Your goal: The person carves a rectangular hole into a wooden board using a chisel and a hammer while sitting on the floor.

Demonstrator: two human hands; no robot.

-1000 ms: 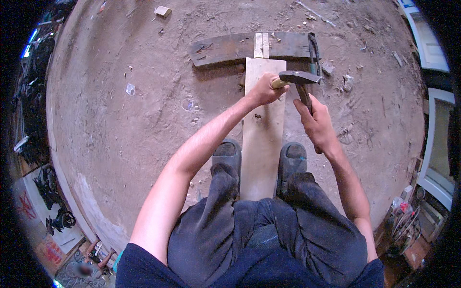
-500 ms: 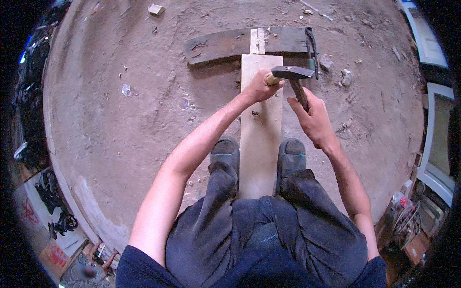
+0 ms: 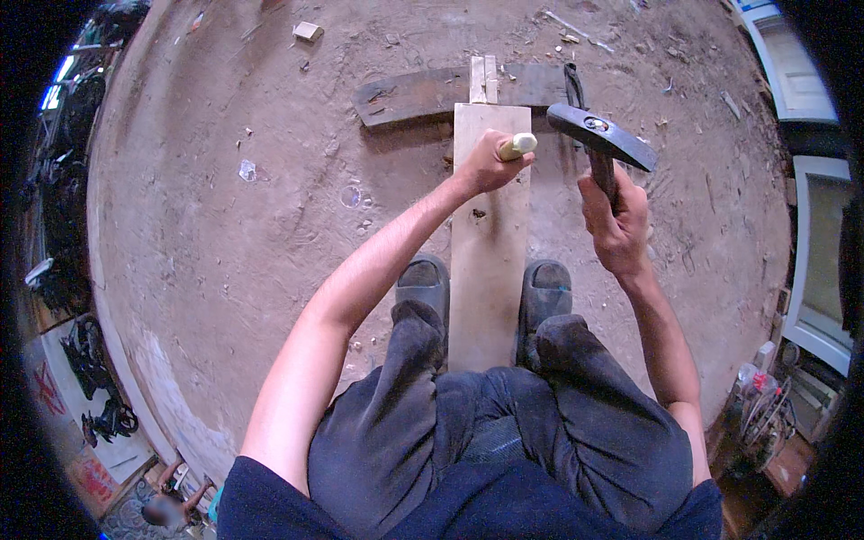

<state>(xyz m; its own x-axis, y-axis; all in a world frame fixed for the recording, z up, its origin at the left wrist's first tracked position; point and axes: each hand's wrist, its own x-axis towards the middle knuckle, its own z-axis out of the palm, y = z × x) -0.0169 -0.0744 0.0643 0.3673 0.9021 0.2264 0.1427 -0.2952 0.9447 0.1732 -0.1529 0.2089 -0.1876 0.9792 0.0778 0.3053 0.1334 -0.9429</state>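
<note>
My left hand (image 3: pixel 486 166) grips a pale cylindrical handle (image 3: pixel 517 146), probably of a tool whose lower end is hidden, over a light wooden board (image 3: pixel 486 270) that runs between my legs. My right hand (image 3: pixel 614 225) is closed round the dark handle of a hammer (image 3: pixel 626 148), its head raised to the right of the pale handle. Beyond the board's far end lies a dark, weathered plank (image 3: pixel 409 99), with small pale wood strips (image 3: pixel 482 79) on it and a dark metal tool (image 3: pixel 573 85) at its right end.
My sandalled feet (image 3: pixel 545 290) flank the board on the dirt floor. A wood offcut (image 3: pixel 307 31) lies farther off. White framed panels (image 3: pixel 819 261) and clutter (image 3: pixel 760 405) line the right side; dark gear (image 3: pixel 72 180) the left, where a person (image 3: pixel 166 508) shows low in the corner.
The hammer head has lifted off the pale handle and moved to the right with my right hand, leaving the handle's top showing. My left hand has hardly moved.
</note>
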